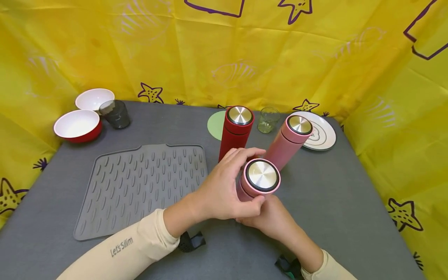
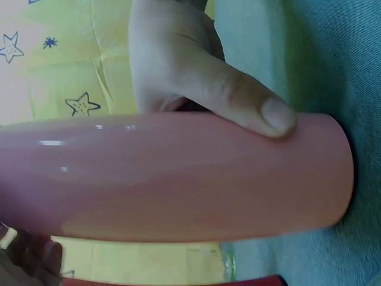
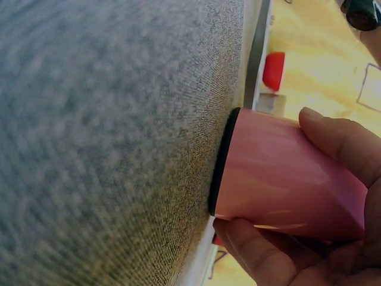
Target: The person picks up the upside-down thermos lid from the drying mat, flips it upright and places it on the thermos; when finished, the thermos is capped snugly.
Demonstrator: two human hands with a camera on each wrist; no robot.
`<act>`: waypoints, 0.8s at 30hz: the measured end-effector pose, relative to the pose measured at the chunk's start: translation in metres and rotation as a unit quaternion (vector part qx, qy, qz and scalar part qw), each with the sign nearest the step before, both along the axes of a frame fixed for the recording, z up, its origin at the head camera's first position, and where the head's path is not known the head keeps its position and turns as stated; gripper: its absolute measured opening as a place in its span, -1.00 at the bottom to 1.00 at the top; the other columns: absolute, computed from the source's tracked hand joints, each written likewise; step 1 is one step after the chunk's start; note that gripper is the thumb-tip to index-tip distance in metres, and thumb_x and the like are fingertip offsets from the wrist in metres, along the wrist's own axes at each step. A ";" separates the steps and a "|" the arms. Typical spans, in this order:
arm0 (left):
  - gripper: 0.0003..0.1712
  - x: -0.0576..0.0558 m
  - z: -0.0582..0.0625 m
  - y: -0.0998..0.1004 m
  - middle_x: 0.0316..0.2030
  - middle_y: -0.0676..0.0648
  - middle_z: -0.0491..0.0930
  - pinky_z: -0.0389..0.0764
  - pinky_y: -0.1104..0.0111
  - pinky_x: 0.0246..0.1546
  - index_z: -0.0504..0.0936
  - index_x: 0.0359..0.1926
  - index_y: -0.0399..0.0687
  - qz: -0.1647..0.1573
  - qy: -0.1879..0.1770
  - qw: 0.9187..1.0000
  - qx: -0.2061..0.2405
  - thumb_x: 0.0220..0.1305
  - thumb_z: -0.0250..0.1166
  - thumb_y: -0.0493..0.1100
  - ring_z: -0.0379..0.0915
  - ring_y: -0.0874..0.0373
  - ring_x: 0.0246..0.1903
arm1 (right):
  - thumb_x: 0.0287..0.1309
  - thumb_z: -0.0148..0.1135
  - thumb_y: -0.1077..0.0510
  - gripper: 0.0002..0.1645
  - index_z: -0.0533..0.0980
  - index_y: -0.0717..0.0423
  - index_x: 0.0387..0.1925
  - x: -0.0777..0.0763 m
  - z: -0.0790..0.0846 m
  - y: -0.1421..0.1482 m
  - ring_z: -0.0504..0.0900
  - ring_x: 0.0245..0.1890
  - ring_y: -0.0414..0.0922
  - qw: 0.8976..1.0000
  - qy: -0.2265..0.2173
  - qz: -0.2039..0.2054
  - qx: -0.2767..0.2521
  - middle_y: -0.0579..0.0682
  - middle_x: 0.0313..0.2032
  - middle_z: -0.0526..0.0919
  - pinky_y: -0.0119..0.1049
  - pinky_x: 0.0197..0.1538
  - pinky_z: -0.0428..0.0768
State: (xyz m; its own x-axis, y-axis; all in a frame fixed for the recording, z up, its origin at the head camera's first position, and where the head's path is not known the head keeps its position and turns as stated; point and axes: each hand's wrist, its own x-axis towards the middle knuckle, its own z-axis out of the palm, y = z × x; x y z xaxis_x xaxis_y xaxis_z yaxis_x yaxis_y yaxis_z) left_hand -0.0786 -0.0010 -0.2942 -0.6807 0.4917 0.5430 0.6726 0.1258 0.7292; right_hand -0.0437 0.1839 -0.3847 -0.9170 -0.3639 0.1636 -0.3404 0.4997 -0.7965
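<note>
A glossy pink thermos (image 1: 261, 177) with a silver lid stands nearly upright at the middle front of the table. My left hand (image 1: 224, 188) grips it near the top, thumb and fingers round opposite sides below the lid. Lower down, my right hand (image 1: 271, 219) holds the same thermos; its thumb and fingers lie along the body in the right wrist view. The black base (image 3: 224, 162) is right at the grey tabletop there. Just behind stand a red thermos (image 1: 238, 132) and a second, matte pink thermos (image 1: 288, 142).
A grey ridged drying mat (image 1: 147, 186) lies left. Back left are a red bowl (image 1: 78, 124), a white-lined bowl (image 1: 94, 99) and a dark glass (image 1: 117, 114). Behind the thermoses are a green disc (image 1: 215, 125), clear glass (image 1: 268, 119) and white plate (image 1: 325, 134). Yellow cloth (image 1: 210, 50) borders the table.
</note>
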 end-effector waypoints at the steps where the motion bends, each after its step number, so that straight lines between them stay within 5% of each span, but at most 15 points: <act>1: -0.08 0.001 0.000 0.000 0.04 0.12 0.41 0.44 0.35 0.03 0.32 0.24 -0.03 0.009 -0.005 1.000 -0.006 -0.15 0.50 0.09 0.28 0.26 0.05 | -0.31 0.64 0.18 -0.33 0.55 -0.01 -0.04 0.000 0.000 0.000 0.59 -0.21 -0.23 1.000 0.001 0.004 -0.003 -0.26 -0.19 0.64 -0.27 -0.11 0.58; 8: -0.14 0.007 -0.001 0.005 -0.14 0.15 0.37 0.48 0.40 -0.13 0.34 -0.01 0.01 0.069 -0.038 0.997 0.011 -0.30 0.65 0.10 0.34 0.29 -0.13 | -0.32 0.69 0.11 -0.35 0.54 -0.09 -0.10 0.001 -0.001 -0.001 0.58 -0.23 -0.26 1.000 -0.020 -0.004 0.005 -0.32 -0.22 0.61 -0.29 -0.12 0.57; 15: -0.24 0.001 -0.004 -0.001 -0.03 0.13 0.49 0.52 0.37 -0.06 0.47 0.13 -0.04 0.009 -0.015 0.999 0.040 -0.17 0.52 -0.06 0.37 0.26 -0.05 | -0.33 0.69 0.05 -0.33 0.56 -0.03 -0.09 0.001 -0.001 -0.002 0.59 -0.23 -0.27 0.999 -0.023 -0.020 0.017 -0.31 -0.23 0.63 -0.28 -0.11 0.57; 20: -0.08 0.000 -0.003 -0.007 0.07 0.09 0.47 0.45 0.28 0.10 0.31 0.35 -0.03 -0.034 -0.037 0.998 0.043 -0.10 0.45 -0.09 0.35 0.22 0.08 | -0.32 0.68 0.09 -0.33 0.56 0.02 -0.07 0.000 -0.002 -0.002 0.59 -0.25 -0.24 1.000 -0.025 -0.012 -0.003 -0.28 -0.24 0.64 -0.28 -0.12 0.57; 24: 0.02 0.004 0.000 -0.003 0.06 0.09 0.34 0.44 0.32 0.09 0.17 0.26 0.04 -0.016 -0.071 0.997 0.013 -0.17 0.58 0.06 0.33 0.25 0.07 | -0.26 0.65 0.13 -0.40 0.56 -0.04 -0.09 0.000 -0.001 -0.001 0.60 -0.24 -0.22 1.000 -0.013 0.007 -0.026 -0.26 -0.23 0.64 -0.28 -0.13 0.58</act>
